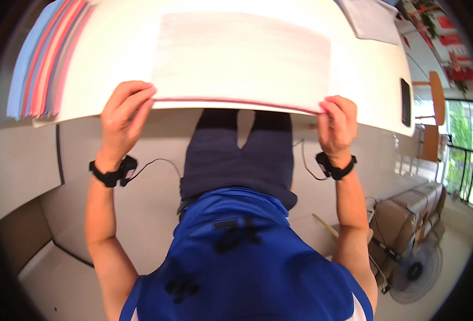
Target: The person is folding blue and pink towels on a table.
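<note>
A pale rectangular sheet, likely cloth, (242,60) lies flat on the white table, with a dark red edge running along the side nearest me. My left hand (126,112) pinches its near left corner between thumb and fingers. At the near right corner, my right hand (339,122) grips the same edge the same way. The red edge is stretched nearly straight between both hands, just at the table's front edge. Bright glare washes out much of the sheet's surface, so its material is not certain.
Folded coloured cloths (48,60) lie at the white table's (108,52) left end. A grey cloth (373,20) lies at the far right, a black flat device (405,102) by the right edge. A fan (415,271) and wrapped packages (405,216) stand on the floor at right.
</note>
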`<action>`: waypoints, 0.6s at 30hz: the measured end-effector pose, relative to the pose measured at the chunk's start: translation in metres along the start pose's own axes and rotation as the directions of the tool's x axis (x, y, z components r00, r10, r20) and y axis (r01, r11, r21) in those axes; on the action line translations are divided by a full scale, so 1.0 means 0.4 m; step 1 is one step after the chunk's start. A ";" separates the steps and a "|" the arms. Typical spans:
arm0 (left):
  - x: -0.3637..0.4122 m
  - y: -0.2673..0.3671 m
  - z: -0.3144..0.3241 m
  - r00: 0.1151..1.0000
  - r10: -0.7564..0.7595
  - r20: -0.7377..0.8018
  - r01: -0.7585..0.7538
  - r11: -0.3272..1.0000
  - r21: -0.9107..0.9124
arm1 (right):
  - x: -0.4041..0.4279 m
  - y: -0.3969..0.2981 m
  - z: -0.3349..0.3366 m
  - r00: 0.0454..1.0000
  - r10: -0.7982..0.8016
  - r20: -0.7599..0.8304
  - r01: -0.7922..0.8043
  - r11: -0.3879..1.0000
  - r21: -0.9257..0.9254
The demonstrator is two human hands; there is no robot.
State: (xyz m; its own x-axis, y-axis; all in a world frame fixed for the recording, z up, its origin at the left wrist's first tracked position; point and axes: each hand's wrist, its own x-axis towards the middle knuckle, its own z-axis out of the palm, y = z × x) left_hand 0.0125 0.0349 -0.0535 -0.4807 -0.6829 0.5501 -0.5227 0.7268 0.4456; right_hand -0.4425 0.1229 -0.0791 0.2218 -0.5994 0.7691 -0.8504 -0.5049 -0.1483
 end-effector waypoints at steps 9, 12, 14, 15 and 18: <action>-0.022 0.014 0.007 0.996 -0.083 -0.042 0.083 0.997 -0.005 | -0.002 -0.003 -0.002 0.999 0.021 -0.030 -0.017 0.991 0.134; -0.029 0.018 0.021 0.992 -0.111 -0.057 0.110 0.994 -0.016 | -0.008 0.004 -0.007 1.000 0.000 -0.023 0.003 0.993 0.118; -0.034 0.018 0.025 0.993 -0.098 -0.067 0.099 0.995 0.009 | -0.006 0.004 -0.009 1.000 0.000 -0.005 0.000 0.994 0.112; -0.035 0.018 0.028 0.993 -0.087 -0.081 0.089 0.996 0.026 | -0.005 0.005 -0.007 1.000 0.002 -0.010 -0.001 0.994 0.110; -0.037 0.016 0.028 0.989 -0.117 -0.086 0.119 0.993 0.021 | 0.001 0.005 0.002 1.000 0.009 -0.015 -0.007 0.993 0.117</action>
State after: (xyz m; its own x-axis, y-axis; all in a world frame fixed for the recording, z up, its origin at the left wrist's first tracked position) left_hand 0.0082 0.0490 -0.0667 -0.3540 -0.7545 0.5526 -0.5912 0.6384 0.4928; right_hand -0.4436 0.1211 -0.0796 0.2071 -0.5945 0.7770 -0.7900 -0.5701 -0.2256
